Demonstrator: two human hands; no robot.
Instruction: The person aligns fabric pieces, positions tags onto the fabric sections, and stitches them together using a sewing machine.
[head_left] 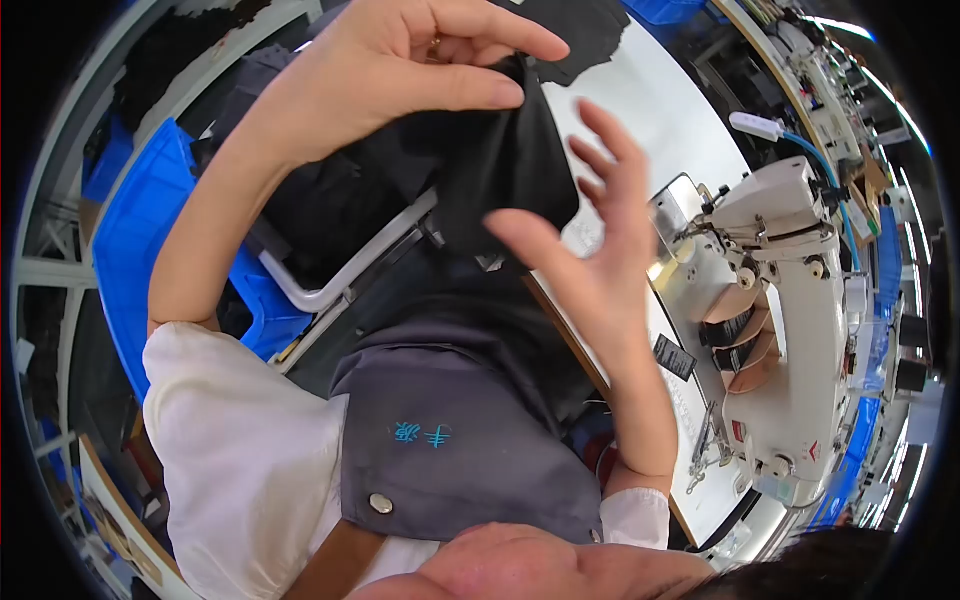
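While our left hand (400, 65) pinches the cloth (500, 170) at its top between thumb and curled fingers, our right hand (605, 215) stands beside it, thumb and fingers spread; whether they touch it we cannot tell. The cloth hangs beyond our apron (480, 490), left of the machine (810, 270). We judge this step as holding and arranging; the next move calls for our right hand to grip an edge.
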